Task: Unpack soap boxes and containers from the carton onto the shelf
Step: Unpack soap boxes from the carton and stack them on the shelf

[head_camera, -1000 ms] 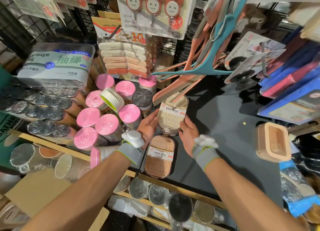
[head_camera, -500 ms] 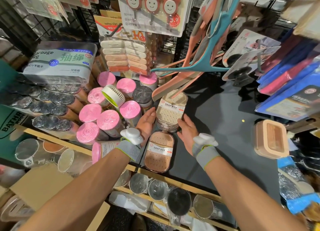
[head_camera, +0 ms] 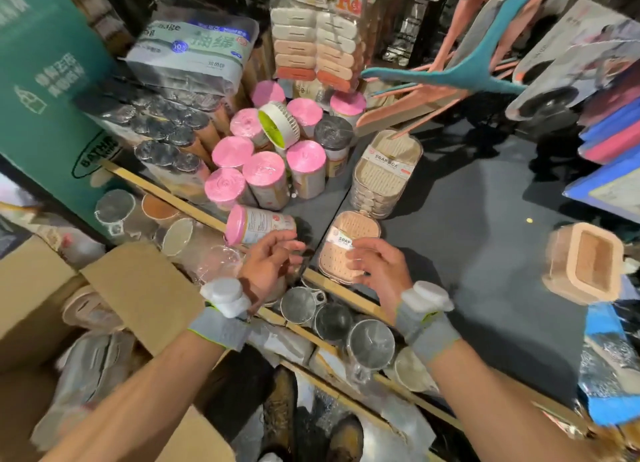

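A stack of beige soap boxes (head_camera: 384,174) stands on the dark shelf (head_camera: 460,226). In front of it lies a pink soap box (head_camera: 343,250) at the shelf's front edge. My right hand (head_camera: 381,271) hovers over the pink box's near end with loosely curled fingers and holds nothing. My left hand (head_camera: 270,267) hangs empty at the shelf edge, beside a toppled pink-lidded container (head_camera: 258,226). The open carton (head_camera: 104,305) sits at lower left, with wrapped soap boxes (head_camera: 90,309) showing inside.
Several pink-lidded containers (head_camera: 263,163) and silver-lidded tubes (head_camera: 166,139) crowd the shelf's left side. A tan soap holder (head_camera: 585,264) stands at right. Hangers (head_camera: 467,70) jut over the shelf from above. Clear cups (head_camera: 367,340) fill the lower shelf. A green box (head_camera: 45,90) stands at left.
Both hands have let go of the beige soap box stack and drawn back toward the shelf's front edge. My view has tipped down and left, bringing the carton into sight.
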### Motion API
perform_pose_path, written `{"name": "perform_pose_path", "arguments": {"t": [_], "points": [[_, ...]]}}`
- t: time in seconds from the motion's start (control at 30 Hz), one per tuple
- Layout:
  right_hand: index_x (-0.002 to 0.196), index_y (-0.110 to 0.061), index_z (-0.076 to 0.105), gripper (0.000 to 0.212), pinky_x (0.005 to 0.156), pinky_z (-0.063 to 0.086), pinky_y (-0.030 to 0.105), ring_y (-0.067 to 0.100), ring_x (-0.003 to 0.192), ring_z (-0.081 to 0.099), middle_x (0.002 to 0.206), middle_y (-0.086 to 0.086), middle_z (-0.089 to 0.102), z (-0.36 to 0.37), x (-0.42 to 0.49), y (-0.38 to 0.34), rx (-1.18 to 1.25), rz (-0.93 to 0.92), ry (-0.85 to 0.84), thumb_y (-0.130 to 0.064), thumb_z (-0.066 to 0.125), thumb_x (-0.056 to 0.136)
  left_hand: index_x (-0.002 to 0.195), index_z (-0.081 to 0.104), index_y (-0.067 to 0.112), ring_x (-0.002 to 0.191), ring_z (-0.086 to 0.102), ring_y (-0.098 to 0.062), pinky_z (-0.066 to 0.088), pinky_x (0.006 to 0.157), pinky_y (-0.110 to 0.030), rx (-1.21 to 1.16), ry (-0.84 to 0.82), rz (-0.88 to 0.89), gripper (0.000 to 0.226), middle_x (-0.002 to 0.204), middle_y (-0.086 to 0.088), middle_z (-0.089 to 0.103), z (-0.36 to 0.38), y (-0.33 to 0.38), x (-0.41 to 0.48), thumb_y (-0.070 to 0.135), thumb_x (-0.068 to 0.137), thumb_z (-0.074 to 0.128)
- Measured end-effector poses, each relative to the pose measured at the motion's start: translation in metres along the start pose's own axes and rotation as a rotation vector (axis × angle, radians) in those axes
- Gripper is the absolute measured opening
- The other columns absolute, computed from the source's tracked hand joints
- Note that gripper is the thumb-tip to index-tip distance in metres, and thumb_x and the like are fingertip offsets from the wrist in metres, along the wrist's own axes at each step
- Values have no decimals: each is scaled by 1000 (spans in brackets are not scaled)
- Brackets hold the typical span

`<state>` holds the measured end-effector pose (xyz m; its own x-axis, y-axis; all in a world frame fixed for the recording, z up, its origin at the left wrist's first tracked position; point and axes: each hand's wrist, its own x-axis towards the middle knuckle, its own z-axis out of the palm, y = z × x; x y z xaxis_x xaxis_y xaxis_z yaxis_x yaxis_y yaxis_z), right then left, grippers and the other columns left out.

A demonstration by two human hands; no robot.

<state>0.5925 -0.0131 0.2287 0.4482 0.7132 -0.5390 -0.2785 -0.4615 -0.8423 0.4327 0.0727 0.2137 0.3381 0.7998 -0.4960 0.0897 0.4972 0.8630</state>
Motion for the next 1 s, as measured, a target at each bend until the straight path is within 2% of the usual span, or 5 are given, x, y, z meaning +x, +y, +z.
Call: {"name": "perform_pose_path", "arguments": {"t": [0.23,0.43,0.6,0.8,1.0], "points": [[90,-15,58,19,60,48,25,15,73,58,83,4,63,67,-32,16,-99,18,-215,-3,43,96,96,61,15,60,61,-2,48,65,-23,-15,162,3,21,80,4,69,-84,-29,-56,-1,92,49],[86,-20,59,20,57,50,22,14,73,59,86,5,63,148,-56,46,-196,56,-379,-5,47,95,99,59,20,60,60,-1,44,62,-21,-59,332,-69,15,93,-1,66,-169,-53,-91,10,95,49],[85,-24,57,24,61,50,26,14,72,59,84,2,62,213,-70,80,-252,117,-447,-5,46,95,104,58,13,62,59,-11,45,59,-23,-111,452,-116,15,90,-5,65,-247,-95,-110,6,95,49],[97,-11,57,18,59,48,27,14,70,56,81,1,61,269,-86,118,-322,184,-469,-1,42,95,87,61,16,54,55,-9,44,46,-14,-120,618,-192,19,67,4,65,-325,-154,-127,0,92,51],[103,-8,56,17,58,47,25,13,68,56,81,2,61,309,-91,150,-411,258,-484,-1,42,94,102,55,3,41,55,4,42,42,-7,-45,706,-305,14,69,2,65,-371,-209,-129,-4,94,47]]}}
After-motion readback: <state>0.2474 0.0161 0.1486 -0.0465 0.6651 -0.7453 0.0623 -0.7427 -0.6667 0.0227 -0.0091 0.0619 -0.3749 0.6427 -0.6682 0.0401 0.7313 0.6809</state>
